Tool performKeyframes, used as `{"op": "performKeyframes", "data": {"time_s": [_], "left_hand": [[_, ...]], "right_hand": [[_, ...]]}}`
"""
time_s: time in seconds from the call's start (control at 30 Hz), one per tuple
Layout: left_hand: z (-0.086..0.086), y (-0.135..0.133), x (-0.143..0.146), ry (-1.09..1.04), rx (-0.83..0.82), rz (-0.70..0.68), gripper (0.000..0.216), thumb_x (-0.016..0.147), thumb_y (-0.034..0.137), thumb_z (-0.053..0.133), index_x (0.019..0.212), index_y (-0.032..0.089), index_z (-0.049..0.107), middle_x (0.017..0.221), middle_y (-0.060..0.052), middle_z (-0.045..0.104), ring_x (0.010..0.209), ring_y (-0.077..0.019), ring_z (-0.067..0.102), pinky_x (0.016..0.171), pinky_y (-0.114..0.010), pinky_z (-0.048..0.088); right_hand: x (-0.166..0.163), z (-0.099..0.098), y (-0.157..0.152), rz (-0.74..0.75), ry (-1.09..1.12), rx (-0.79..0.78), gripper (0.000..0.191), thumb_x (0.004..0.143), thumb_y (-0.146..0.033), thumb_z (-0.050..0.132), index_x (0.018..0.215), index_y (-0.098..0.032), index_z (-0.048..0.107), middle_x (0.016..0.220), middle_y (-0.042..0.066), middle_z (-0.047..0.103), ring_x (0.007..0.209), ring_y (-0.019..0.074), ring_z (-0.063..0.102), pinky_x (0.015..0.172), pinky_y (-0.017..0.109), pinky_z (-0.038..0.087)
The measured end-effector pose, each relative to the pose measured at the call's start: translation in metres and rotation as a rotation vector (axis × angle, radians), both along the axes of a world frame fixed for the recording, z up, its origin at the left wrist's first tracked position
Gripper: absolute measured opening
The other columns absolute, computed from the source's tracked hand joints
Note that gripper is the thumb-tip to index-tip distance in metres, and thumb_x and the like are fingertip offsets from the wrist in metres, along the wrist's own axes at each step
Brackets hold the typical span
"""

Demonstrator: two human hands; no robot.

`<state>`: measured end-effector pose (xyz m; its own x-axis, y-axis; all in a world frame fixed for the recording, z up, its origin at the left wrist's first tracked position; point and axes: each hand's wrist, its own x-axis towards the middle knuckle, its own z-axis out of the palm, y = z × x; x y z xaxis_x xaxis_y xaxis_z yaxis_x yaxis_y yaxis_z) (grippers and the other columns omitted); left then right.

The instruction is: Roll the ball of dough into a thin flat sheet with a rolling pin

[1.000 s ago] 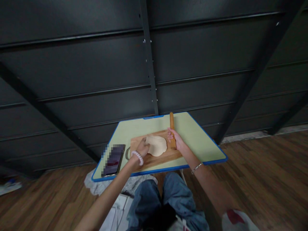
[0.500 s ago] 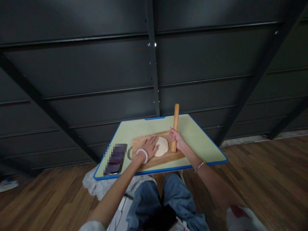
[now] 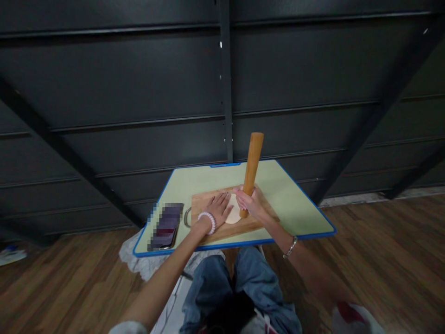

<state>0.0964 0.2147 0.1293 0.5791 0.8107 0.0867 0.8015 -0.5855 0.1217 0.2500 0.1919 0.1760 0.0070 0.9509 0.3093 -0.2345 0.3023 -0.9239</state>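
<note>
A wooden cutting board [image 3: 201, 204] lies on a small green table with a blue rim [image 3: 299, 208]. A pale flat piece of dough [image 3: 233, 214] rests on the board. My left hand [image 3: 217, 209] lies flat and open on the dough's left side. Its wrist wears a pink bead bracelet. My right hand [image 3: 250, 203] is closed round the lower end of a wooden rolling pin [image 3: 252, 164]. The pin stands tilted up, and its lower end sits at the dough's right edge.
A dark phone [image 3: 166, 226] lies on the table's left part, beside the board's metal handle [image 3: 188, 217]. Dark metal panels rise behind the table. A wooden floor spreads on both sides. My knees in jeans sit under the table's near edge.
The rolling pin lay flat on the board's right side; my right hand has raised its far end until it stands steeply. My left hand went from gripping the dough's edge to lying flat on it.
</note>
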Motion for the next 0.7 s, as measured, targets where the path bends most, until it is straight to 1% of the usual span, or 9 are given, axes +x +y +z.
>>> {"op": "performKeyframes", "data": {"time_s": [0.2,0.3,0.37,0.47,0.57,0.63,0.7], "left_hand": [[0.003,-0.005,0.004,0.021,-0.006,0.046,0.055,0.095,0.040,0.017,0.141,0.012,0.030,0.148,-0.011,0.028,0.138,-0.0221,0.021,0.112,-0.043,0.018],[0.003,-0.007,0.006,0.009,0.003,0.049,0.055,0.096,0.040,0.015,0.141,0.012,0.029,0.148,-0.011,0.028,0.138,-0.0221,0.021,0.112,-0.043,0.018],[0.002,-0.006,0.006,0.004,0.007,0.053,0.055,0.095,0.041,0.016,0.141,0.012,0.030,0.148,-0.011,0.028,0.138,-0.0224,0.021,0.112,-0.043,0.018],[0.002,-0.005,0.006,-0.001,0.002,0.055,0.055,0.095,0.040,0.018,0.141,0.013,0.030,0.148,-0.011,0.028,0.138,-0.0228,0.021,0.112,-0.043,0.018],[0.002,-0.004,0.005,-0.009,0.009,0.041,0.055,0.095,0.040,0.019,0.140,0.013,0.031,0.148,-0.011,0.029,0.137,-0.0224,0.022,0.112,-0.043,0.019],[0.002,-0.004,0.004,-0.014,0.018,0.034,0.054,0.095,0.040,0.019,0.140,0.012,0.031,0.148,-0.012,0.030,0.137,-0.0220,0.024,0.111,-0.044,0.019],[0.002,-0.004,0.004,-0.015,0.024,0.029,0.054,0.095,0.040,0.018,0.140,0.012,0.032,0.147,-0.011,0.030,0.137,-0.0218,0.024,0.111,-0.045,0.019]], "right_hand": [[-0.001,-0.021,-0.005,-0.088,-0.073,0.046,0.039,0.073,-0.045,0.065,0.056,-0.021,0.038,0.041,-0.009,0.032,0.034,0.0051,0.029,0.033,0.020,0.025],[-0.001,-0.026,-0.008,-0.121,-0.103,0.085,0.043,0.074,-0.043,0.064,0.052,-0.022,0.033,0.041,-0.008,0.033,0.036,0.0060,0.031,0.035,0.021,0.026],[-0.002,-0.027,-0.009,-0.143,-0.080,0.079,0.043,0.074,-0.042,0.064,0.052,-0.023,0.032,0.041,-0.008,0.032,0.035,0.0062,0.030,0.034,0.021,0.026],[-0.002,-0.024,-0.004,-0.149,0.020,0.041,0.041,0.073,-0.040,0.064,0.054,-0.023,0.033,0.040,-0.009,0.030,0.033,0.0060,0.027,0.032,0.021,0.023],[0.001,-0.016,0.001,-0.146,0.134,0.004,0.039,0.072,-0.037,0.063,0.053,-0.023,0.032,0.038,-0.010,0.028,0.031,0.0051,0.024,0.031,0.020,0.020],[0.006,-0.010,0.003,-0.172,0.202,-0.010,0.040,0.072,-0.035,0.062,0.051,-0.023,0.030,0.037,-0.010,0.026,0.030,0.0046,0.024,0.031,0.019,0.020],[0.010,-0.005,0.003,-0.233,0.270,-0.001,0.041,0.073,-0.033,0.060,0.049,-0.023,0.028,0.037,-0.010,0.026,0.030,0.0044,0.024,0.031,0.019,0.021]]}}
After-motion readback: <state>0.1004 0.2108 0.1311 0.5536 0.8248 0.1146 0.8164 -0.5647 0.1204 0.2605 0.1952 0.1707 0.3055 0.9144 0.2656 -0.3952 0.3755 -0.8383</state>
